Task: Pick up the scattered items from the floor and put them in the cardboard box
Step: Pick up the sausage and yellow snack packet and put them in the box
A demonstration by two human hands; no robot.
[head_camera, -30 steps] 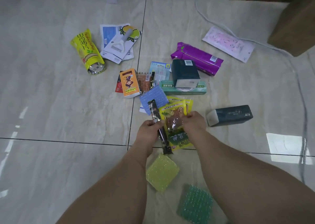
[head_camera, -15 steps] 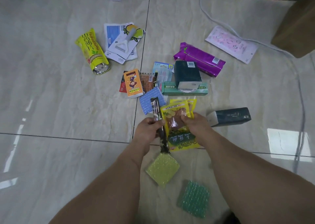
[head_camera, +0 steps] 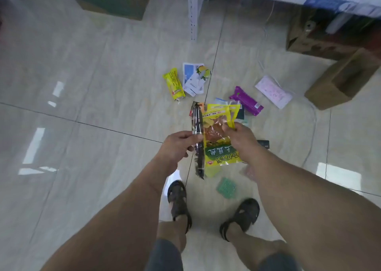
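- Head view, hands: left hand (head_camera: 177, 147) clamped on a long dark packet (head_camera: 197, 140), pinched near its middle, long axis running almost straight away from the body, far end up.
- Right hand (head_camera: 240, 138) clamped on a yellow snack bag (head_camera: 218, 147), fingers (head_camera: 227, 128) gripping the bag's right edge, print upside down toward the wearer. Bag and packet side by side, edges touching or overlapping; both lifted clear of the floor (head_camera: 92, 105).
- Head view, target: open cardboard box (head_camera: 342, 80) standing on the floor far to the right and ahead, near the right edge of the frame, opening visible from above. Lies on the right hand's side, so right hand clearly nearer; left hand would need to cross over the bag or wait its turn.
- Judgement: coming move turns on a swing forward and rightward, well past the loose pile; snack bag probably first in, dark packet after, its long axis best turned end-down to fit the opening.
- Head view, items left on the floor: yellow tube packet (head_camera: 174, 85) and white cards (head_camera: 193, 80) ahead near the tile seam; purple packet (head_camera: 248, 100) and pink packet (head_camera: 273, 94) between the hands and the box; green bubble pad (head_camera: 226, 187) just ahead of the right sandal (head_camera: 243, 215). More items hidden behind the held bag, not identifiable.
- Risk, as judgement: slippery film packets held by edge pinches may slide during the reach.
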